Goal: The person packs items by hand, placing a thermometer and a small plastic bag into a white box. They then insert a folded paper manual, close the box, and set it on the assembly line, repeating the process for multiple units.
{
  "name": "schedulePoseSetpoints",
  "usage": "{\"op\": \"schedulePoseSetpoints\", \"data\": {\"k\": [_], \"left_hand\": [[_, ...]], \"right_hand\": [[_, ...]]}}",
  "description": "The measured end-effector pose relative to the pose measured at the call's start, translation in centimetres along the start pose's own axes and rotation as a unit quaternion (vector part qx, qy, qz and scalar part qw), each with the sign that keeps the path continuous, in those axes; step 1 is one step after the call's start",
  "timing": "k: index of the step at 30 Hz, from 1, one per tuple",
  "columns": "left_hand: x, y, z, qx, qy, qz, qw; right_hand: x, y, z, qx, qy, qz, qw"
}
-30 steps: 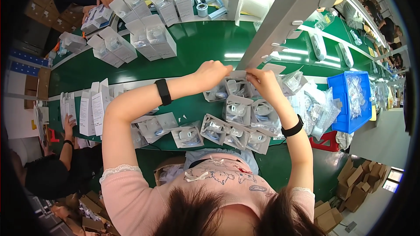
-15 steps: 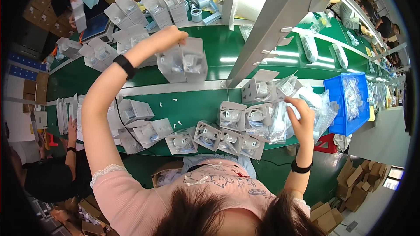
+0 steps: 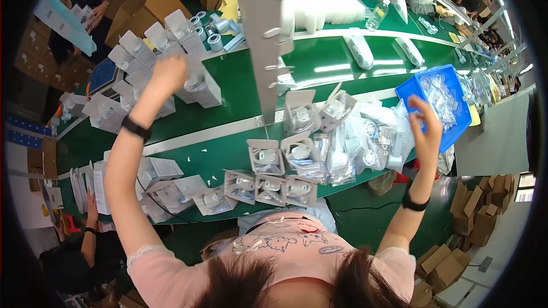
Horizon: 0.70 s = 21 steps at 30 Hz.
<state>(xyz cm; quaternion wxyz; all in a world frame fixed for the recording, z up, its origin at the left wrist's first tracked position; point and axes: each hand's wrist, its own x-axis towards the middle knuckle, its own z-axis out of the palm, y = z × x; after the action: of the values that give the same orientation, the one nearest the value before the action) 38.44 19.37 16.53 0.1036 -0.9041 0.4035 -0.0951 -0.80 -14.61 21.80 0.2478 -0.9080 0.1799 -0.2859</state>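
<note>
The green table [image 3: 228,162] is the broadest thing, and the grey metal post [image 3: 264,51] stands up from it as the landmark. Well to the right of the post sits the blue bin [image 3: 455,130], with clear bagged parts inside. Between post and bin lies a pile of clear bags [image 3: 371,142]. On the near side of the post, open boxes [image 3: 260,145] stand close together, each with bagged pieces in it. To the left of the post, a white box [image 3: 210,94] stands upright under and beside the person's left hand [image 3: 170,74].

That hand is slightly blurred, its fingers curled in and turned away; one cannot tell whether they grip the box or only rest by it. The right hand [image 3: 427,128], far to the right of the post, is raised with fingers loosely spread, nothing visible in its grasp. It overlaps the bin's near edge from this angle, so contact cannot be told.
</note>
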Motion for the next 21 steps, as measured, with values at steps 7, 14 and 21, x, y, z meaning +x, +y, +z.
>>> {"op": "schedulePoseSetpoints", "data": {"k": [7,14,21], "left_hand": [[-12.2,9.7,-15.3,-0.075,-0.157,-0.078,0.982],[-18.6,22.6,-18.5,-0.250,-0.113,-0.131,0.953],[-21.0,27.7,-16.1,-0.384,0.029,-0.384,0.839]], "right_hand": [[18.8,9.6,-0.6,-0.219,-0.159,-0.097,0.958],[22.3,9.2,27.3,-0.059,-0.414,-0.292,0.860],[17.1,6.6,42.4,-0.002,-0.586,-0.260,0.767]]}}
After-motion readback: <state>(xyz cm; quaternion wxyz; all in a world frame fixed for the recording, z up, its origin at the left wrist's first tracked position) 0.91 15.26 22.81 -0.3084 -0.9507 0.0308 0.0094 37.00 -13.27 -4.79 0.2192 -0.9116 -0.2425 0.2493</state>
